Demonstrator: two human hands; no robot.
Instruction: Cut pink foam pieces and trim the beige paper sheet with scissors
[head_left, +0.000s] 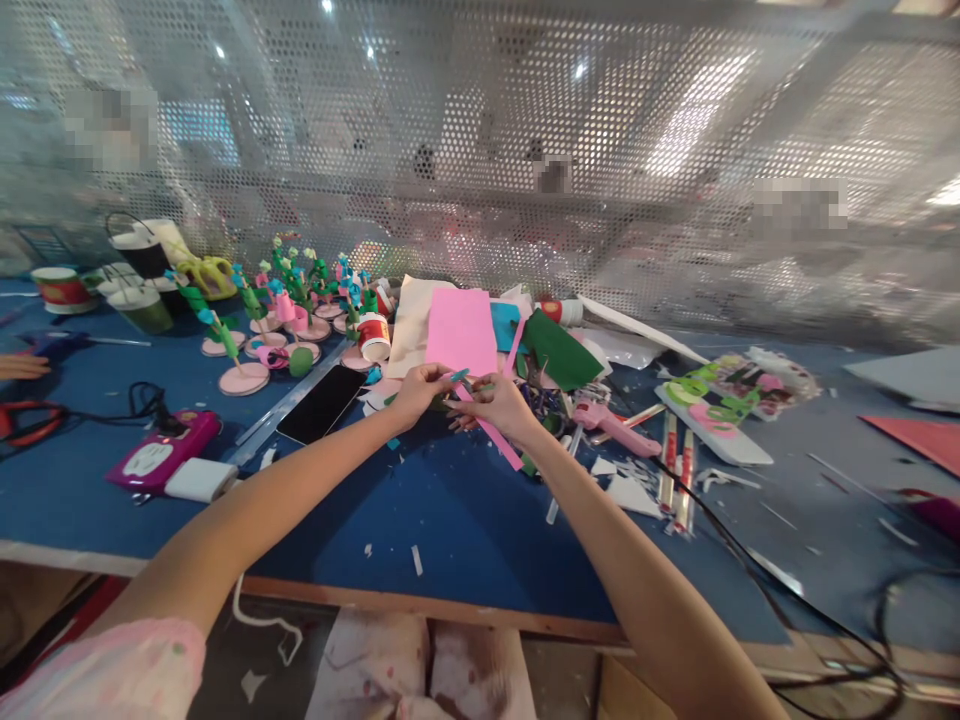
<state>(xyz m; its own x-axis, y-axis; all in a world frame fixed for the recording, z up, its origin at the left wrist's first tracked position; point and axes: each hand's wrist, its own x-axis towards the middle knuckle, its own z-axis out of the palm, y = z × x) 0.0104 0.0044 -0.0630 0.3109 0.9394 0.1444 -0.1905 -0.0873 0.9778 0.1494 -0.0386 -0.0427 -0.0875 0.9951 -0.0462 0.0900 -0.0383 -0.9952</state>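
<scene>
over the blue table [450, 530], my left hand [420, 392] pinches a small teal scrap [459, 376] between thumb and forefinger. my right hand [501, 405] closes its fingers on a pink strip [501, 446], just before the pink sheet [461, 330]. i judge it goes best with both pinches close together and the strip kept taut.

Pinched at the grip, between left hand [420, 392] and right hand [501, 406]: small teal piece [459, 376]. Under the right hand: pink strip [501, 448]. Just beyond the grip: pink sheet [460, 330]. Left of it: black phone [322, 403]. Right of it: pink glue gun [616, 428].
</scene>
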